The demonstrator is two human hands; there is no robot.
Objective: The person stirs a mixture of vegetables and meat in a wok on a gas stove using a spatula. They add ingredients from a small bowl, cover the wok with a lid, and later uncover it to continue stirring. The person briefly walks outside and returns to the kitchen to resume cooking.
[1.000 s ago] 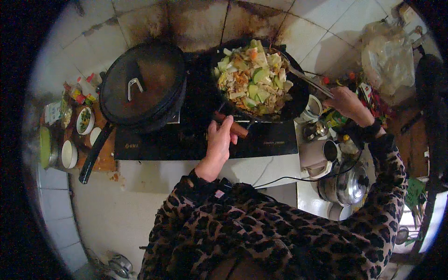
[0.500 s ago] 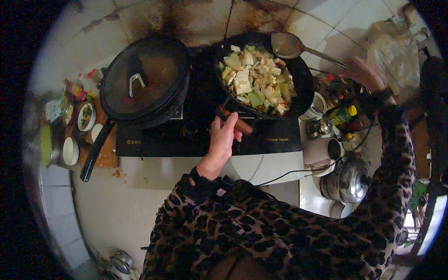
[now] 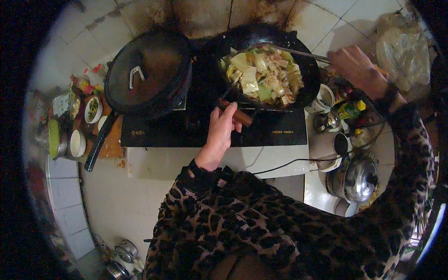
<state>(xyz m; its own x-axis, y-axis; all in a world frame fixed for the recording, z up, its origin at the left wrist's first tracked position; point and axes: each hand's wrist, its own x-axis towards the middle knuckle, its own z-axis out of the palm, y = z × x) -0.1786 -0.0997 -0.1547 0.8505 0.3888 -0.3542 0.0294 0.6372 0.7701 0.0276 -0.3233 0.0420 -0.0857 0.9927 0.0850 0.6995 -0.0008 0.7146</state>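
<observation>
My left hand is closed on the wooden handle at the front of a black wok on the right burner. My right hand, higher and to the right, grips a metal spatula by its long handle; the spatula's head reaches into the back of the food and is mostly hidden. The chopped food is pale cabbage, green pieces and flat whitish slices. Left of the wok stands a black pan with a glass lid and a long handle.
A black cooktop bears both pans. Bowls sit on a wooden board at left. At right are bottles, mugs, a steel lidded pot, a cord and a hanging plastic bag. Stained tiles line the back wall.
The spatula rose above the food half a second ago and is now lowered into its back part. My right hand has moved up from its earlier place; my left hand keeps its grip.
</observation>
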